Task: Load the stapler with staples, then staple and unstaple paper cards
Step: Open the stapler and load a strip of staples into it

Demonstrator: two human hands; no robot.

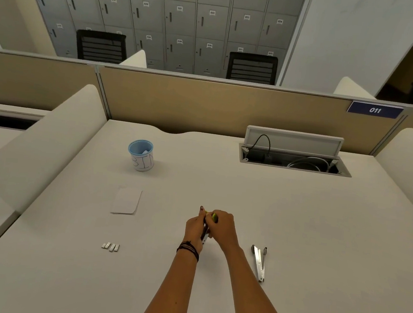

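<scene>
One small stapler [205,233], many ways to slip

On the wide desk [270,214], the paper cards [125,201] lie well apart to the left. The left hand [194,227] and the right hand [223,225] both curl round the stapler near the middle. If it snaps shut, it may pinch a finger. The tiny staples [110,247] lie loose to the left; a bump from an arm could scatter them.
</scene>
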